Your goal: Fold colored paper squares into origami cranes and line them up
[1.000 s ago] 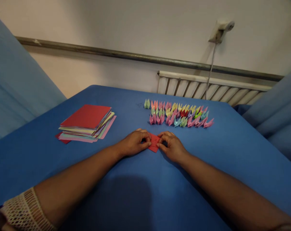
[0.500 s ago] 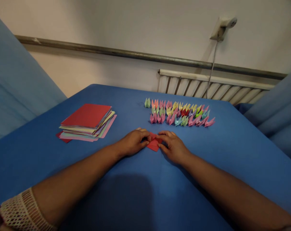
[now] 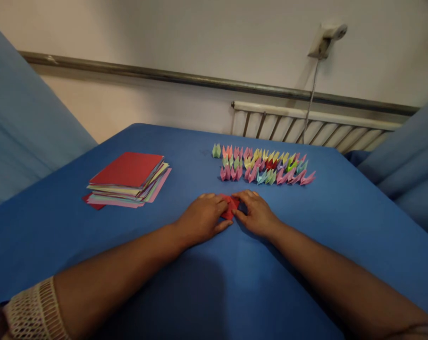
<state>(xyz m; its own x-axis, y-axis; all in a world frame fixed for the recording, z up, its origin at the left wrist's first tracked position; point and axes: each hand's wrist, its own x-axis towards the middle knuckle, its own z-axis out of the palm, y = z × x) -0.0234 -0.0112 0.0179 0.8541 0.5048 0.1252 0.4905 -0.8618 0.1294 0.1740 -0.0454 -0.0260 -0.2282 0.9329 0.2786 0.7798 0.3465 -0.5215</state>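
A small piece of folded red paper (image 3: 229,208) lies on the blue table between my two hands. My left hand (image 3: 205,215) covers its left side, with the fingers on top and the thumb stretched along its near edge. At the right edge, my right hand (image 3: 255,212) pinches the paper between thumb and fingers. Part of the paper is hidden under the left fingers. Beyond my hands stand several rows of small folded paper cranes (image 3: 270,175) in pink, yellow, green, blue and red.
A stack of coloured paper sheets (image 3: 129,170), red on top, sits at the left on the blue table (image 3: 185,146). Behind the table are a metal rail (image 3: 157,73), a radiator (image 3: 288,112) and a wall socket with a cable (image 3: 320,42). Blue curtains (image 3: 29,108) hang at both sides.
My left hand has moved right and nearer, over the paper, and its thumb now reaches along the near edge. The near flap of the red paper has been folded up. My right hand has barely moved.
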